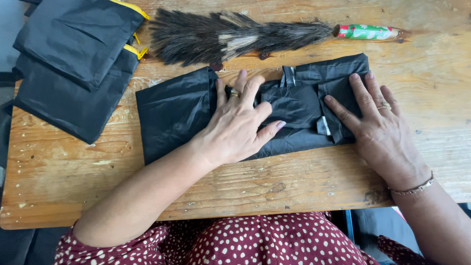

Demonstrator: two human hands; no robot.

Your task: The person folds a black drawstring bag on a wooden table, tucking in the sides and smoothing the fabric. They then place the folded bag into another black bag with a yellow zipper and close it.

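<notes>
On the wooden table (73, 167), one folded black fabric piece (171, 113) lies flat at the middle. Both hands press on it with fingers spread, clasping nothing: left hand (238, 125) on its centre, right hand (378, 127) on its right end. Left of the fabric, two black pouches (73, 54) with yellow zips, perhaps more, run off frame. Behind it lies one feather duster (235, 35), its handle painted green and red.

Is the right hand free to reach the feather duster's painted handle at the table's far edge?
Probably yes: the right hand lies flat on the folded black fabric, holding nothing, and bare wooden table separates it from the painted duster handle.
</notes>
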